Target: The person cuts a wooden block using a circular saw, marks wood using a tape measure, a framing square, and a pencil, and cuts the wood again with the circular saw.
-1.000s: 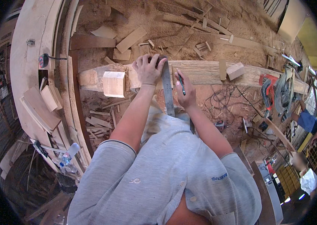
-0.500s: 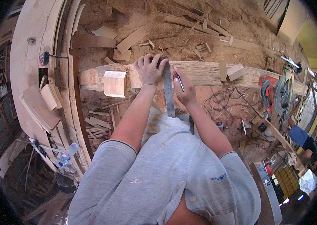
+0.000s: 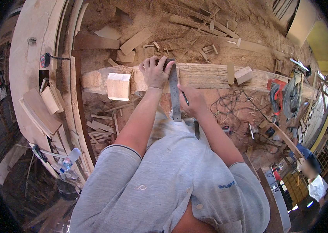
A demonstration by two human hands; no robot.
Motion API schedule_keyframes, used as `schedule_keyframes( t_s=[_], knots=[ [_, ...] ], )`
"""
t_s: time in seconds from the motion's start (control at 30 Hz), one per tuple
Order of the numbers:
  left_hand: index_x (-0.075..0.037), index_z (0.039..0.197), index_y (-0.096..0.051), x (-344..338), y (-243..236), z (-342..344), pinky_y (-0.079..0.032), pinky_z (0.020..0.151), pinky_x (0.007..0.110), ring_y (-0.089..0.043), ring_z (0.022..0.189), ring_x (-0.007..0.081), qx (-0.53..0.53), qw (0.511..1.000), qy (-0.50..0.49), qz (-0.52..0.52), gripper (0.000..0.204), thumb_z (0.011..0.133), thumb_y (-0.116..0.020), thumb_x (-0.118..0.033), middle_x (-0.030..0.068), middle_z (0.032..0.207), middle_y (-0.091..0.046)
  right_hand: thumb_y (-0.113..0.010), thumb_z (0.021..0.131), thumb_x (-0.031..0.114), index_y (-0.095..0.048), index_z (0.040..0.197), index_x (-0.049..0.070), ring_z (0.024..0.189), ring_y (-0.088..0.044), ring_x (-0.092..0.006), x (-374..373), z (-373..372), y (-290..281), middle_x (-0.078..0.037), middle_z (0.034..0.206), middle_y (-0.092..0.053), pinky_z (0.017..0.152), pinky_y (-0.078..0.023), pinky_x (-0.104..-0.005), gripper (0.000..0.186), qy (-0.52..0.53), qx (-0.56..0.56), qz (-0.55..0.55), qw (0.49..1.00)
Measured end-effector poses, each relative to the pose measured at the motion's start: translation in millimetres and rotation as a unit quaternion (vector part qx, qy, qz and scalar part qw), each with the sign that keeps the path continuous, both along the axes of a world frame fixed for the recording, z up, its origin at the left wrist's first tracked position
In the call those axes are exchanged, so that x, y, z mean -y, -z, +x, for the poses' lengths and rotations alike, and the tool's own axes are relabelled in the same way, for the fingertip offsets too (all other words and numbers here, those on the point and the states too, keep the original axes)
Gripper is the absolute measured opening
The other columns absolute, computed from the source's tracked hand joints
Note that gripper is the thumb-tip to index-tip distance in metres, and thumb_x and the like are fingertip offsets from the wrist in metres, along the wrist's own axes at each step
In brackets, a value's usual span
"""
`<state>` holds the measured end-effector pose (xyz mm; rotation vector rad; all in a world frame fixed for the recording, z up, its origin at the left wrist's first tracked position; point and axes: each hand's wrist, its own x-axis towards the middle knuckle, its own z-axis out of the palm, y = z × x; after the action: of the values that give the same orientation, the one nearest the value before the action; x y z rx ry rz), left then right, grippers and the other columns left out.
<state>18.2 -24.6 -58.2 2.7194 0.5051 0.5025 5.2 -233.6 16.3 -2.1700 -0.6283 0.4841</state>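
My left hand [image 3: 155, 73] is closed over the top end of a steel try square [image 3: 175, 97], its fingers curled over the far edge of a long wooden beam [image 3: 206, 74]. From there the square's blade runs across the beam and on toward my shirt. Just right of the blade, my right hand [image 3: 195, 102] pinches a dark pen [image 3: 185, 98], with its tip close to the blade's edge. What lies beneath the lower blade is partly hidden. A squared wood block [image 3: 119, 87] sits on the beam to the left of my left hand.
On the beam's right part lie a smaller block [image 3: 243, 75] and a red circular saw [image 3: 277, 95]. Cables [image 3: 230, 105] tangle on the sawdust floor. Stacked boards [image 3: 36, 35] with a tape measure [image 3: 45, 60] stand left. Another person [image 3: 311, 165] is at far right.
My right hand with the pen has moved toward me along the blade. My left hand and the square have stayed nearly still. The other person at far right has shifted.
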Motion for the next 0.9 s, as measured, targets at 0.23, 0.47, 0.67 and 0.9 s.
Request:
schedule_keyframes(
  t_s=[0.23,0.47,0.67,0.9],
  knots=[
    [-0.029,0.109,-0.078,0.3,-1.3,2.2,-0.039,0.101,0.049,-0.057,0.112,0.0272,0.013,1.000,0.003,0.011,0.036,0.089,-0.079,-0.059,0.0009,0.110,-0.066,-0.066,0.094,0.026,-0.081,0.104,0.003,0.081,-0.073,-0.0436,-36.5,48.4,-4.6,-0.027,0.086,-0.074,0.076,-0.058,-0.0502,0.029,0.067,-0.150,-0.136,0.977],
    [-0.029,0.108,-0.078,0.8,-2.3,2.0,-0.039,0.099,0.048,-0.057,0.110,0.0259,0.013,1.000,0.012,0.008,0.036,0.088,-0.080,-0.059,0.0002,0.108,-0.066,-0.064,0.098,0.021,-0.079,0.113,0.005,0.095,-0.075,-0.0423,-58.5,82.2,-1.3,-0.024,0.099,-0.076,0.086,-0.059,-0.0484,0.027,0.088,-0.014,0.036,0.995],
    [-0.029,0.108,-0.078,-1.4,3.4,0.8,-0.039,0.100,0.049,-0.058,0.110,0.0260,0.028,0.999,0.001,0.025,0.036,0.088,-0.080,-0.059,0.0001,0.108,-0.066,-0.067,0.096,0.019,-0.078,0.116,0.007,0.096,-0.073,-0.0428,-2.6,-5.9,4.1,-0.021,0.108,-0.077,0.083,-0.058,-0.0511,0.025,0.033,-0.029,0.029,0.999],
    [-0.029,0.107,-0.078,-0.5,-0.7,2.4,-0.039,0.100,0.048,-0.058,0.110,0.0260,0.015,1.000,0.006,0.024,0.034,0.088,-0.080,-0.058,0.0002,0.107,-0.066,-0.065,0.098,0.021,-0.078,0.114,0.007,0.082,-0.072,-0.0444,-40.5,48.4,0.3,-0.023,0.093,-0.076,0.075,-0.057,-0.0532,0.024,0.098,-0.162,-0.090,0.978]
  ],
)
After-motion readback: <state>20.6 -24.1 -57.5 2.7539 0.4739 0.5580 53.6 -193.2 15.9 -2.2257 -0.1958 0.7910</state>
